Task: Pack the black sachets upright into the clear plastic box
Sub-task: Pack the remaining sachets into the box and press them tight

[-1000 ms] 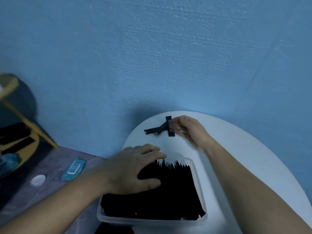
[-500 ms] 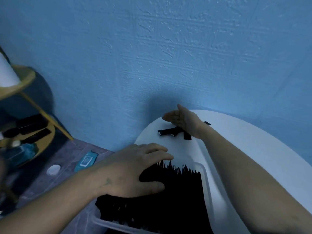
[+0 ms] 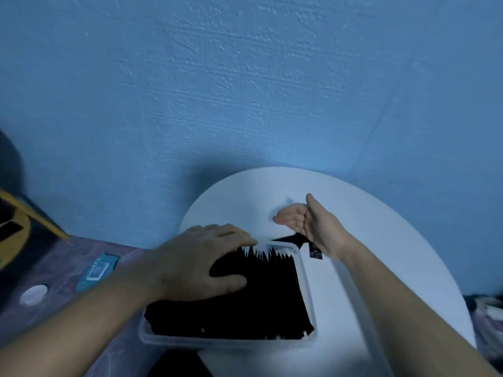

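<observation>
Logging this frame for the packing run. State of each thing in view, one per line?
Box: open, on the table edge, nearly full.
Packed sachets: upright, in rows.
Loose sachets: under the right hand, on the table.
Left hand: flat on the packed sachets.
Right hand: curled over the loose sachets; grip unclear.

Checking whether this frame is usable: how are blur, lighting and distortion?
Head view: dim, blue-tinted light; the black sachets merge into one dark mass in the clear plastic box; the right hand is slightly soft; wide-angle bending curves the round white table edge.
</observation>
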{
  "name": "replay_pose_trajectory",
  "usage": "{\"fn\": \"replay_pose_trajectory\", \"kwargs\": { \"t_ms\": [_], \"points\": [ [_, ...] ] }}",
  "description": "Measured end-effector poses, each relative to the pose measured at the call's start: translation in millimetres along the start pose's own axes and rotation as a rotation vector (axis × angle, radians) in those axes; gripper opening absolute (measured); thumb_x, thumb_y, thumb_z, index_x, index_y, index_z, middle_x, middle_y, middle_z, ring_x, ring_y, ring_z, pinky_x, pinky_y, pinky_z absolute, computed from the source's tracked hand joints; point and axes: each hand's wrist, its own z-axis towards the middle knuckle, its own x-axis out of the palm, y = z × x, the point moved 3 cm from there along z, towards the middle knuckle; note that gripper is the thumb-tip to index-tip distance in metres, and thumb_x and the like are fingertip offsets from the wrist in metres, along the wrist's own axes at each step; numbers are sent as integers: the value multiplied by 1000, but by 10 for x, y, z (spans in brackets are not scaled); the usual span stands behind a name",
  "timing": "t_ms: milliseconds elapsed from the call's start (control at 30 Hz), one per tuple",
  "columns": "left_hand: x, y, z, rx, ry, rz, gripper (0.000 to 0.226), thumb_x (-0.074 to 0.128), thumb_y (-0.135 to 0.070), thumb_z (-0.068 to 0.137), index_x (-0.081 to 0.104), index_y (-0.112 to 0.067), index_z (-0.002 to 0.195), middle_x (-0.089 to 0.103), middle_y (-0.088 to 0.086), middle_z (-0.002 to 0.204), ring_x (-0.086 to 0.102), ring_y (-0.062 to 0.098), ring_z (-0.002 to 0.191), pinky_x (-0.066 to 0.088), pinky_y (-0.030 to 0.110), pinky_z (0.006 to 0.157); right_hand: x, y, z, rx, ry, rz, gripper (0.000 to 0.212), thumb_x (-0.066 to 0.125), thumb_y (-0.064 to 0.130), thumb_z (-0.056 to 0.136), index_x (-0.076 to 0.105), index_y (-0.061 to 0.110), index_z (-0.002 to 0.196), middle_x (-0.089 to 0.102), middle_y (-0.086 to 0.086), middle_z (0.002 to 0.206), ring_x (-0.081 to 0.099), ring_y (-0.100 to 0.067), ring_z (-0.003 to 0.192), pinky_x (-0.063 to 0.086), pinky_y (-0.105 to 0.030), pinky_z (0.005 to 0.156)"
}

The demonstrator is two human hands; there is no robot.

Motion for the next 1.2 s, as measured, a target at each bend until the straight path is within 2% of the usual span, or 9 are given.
{"fn": "replay_pose_trajectory", "kwargs": {
  "t_ms": [133, 267, 433, 500, 667, 800, 933, 1100, 1200],
  "points": [
    [71, -192, 136, 88, 8, 24, 73, 48, -75, 82, 35, -48, 148, 37, -29, 150, 37, -4, 137, 27, 17, 105, -210, -56, -485, -4, -91, 9, 73, 15, 49, 110, 73, 6, 106, 74, -21, 118, 65, -29, 126, 39, -37, 113],
    [107, -321, 246, 180, -7, 63, 69, 43, -76, 84, 36, -47, 146, 39, -26, 150, 41, 1, 136, 34, 32, 112, -395, -160, -942, -25, -163, 45, 72, 16, 49, 110, 72, 3, 107, 71, -28, 120, 65, -32, 126, 39, -37, 113],
    [173, -407, 337, 214, -9, 52, 67, 43, -75, 84, 36, -49, 144, 40, -28, 148, 43, 1, 135, 36, 33, 110, -530, -242, -1386, -36, -247, -19, 72, 15, 46, 111, 69, -2, 112, 75, -22, 114, 71, -19, 111, 43, -29, 106],
    [181, -412, 366, 212, -1, 46, 66, 44, -75, 83, 37, -49, 144, 40, -29, 147, 44, 0, 134, 36, 35, 111, -563, -250, -1518, -43, -274, -20, 72, 17, 46, 110, 68, -4, 112, 75, -23, 113, 71, -23, 113, 44, -32, 110],
    [187, -383, 372, 202, -2, 22, 67, 43, -77, 82, 39, -50, 144, 39, -32, 146, 42, -5, 135, 34, 32, 113, -550, -254, -1740, -38, -266, -14, 72, 28, 57, 104, 69, -2, 109, 76, -17, 107, 66, -32, 123, 41, -36, 114],
    [198, -415, 376, 190, -6, 30, 68, 42, -77, 82, 40, -49, 144, 41, -30, 145, 43, -3, 134, 35, 34, 113, -419, -243, -1798, -42, -245, 8, 67, 31, 54, 104, 71, 1, 111, 73, -20, 122, 67, -25, 122, 44, -32, 111],
    [195, -450, 364, 186, 3, 50, 67, 42, -76, 83, 39, -48, 144, 43, -29, 145, 44, -1, 134, 36, 35, 112, -306, -209, -1804, -87, -262, 68, 61, 36, 48, 98, 77, 3, 106, 74, -19, 121, 68, -23, 121, 49, -27, 106],
    [222, -481, 332, 185, 8, 56, 69, 41, -76, 83, 37, -48, 146, 41, -29, 146, 43, -1, 134, 35, 33, 112, -222, -135, -1743, -128, -274, 156, 57, 42, 44, 97, 73, -4, 101, 76, -16, 102, 73, -19, 96, 55, -23, 90],
    [225, -497, 345, 184, 24, 69, 68, 39, -77, 83, 36, -49, 145, 40, -30, 146, 42, -2, 134, 35, 34, 112, -158, -108, -1687, -178, -310, 190, 51, 46, 38, 102, 76, -2, 93, 74, -19, 95, 69, -21, 86, 55, -24, 84]
  ]
}}
